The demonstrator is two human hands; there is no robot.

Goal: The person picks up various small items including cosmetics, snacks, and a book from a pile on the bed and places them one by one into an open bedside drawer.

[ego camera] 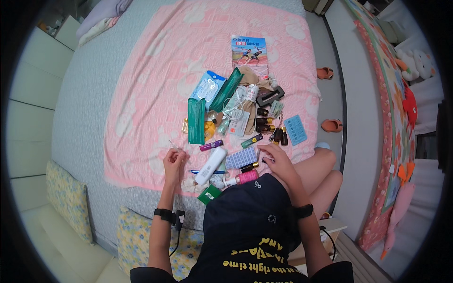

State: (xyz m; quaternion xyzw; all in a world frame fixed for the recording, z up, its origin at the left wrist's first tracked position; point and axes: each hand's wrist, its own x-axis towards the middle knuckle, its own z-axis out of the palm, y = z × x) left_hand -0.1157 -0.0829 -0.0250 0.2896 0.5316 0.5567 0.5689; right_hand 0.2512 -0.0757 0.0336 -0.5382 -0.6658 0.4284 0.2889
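My left hand, at the left of the pile, pinches a thin pale stick-like item with its tip pointing up and away. My right hand rests over the right side. Its fingers are bent above a small dark piece, and whether they grip anything is unclear. Between the hands lie a white oblong case, a blue-and-white patterned packet, a purple tube and a green tube. A blue pen passes beneath the white case. Close to my lap is a pink bottle with a white top.
A pink blanket covers the bed. Farther out lie green pouches, a blue packet, a coiled white cable, several dark bottles, a black hair clip, a blue card and a printed booklet.
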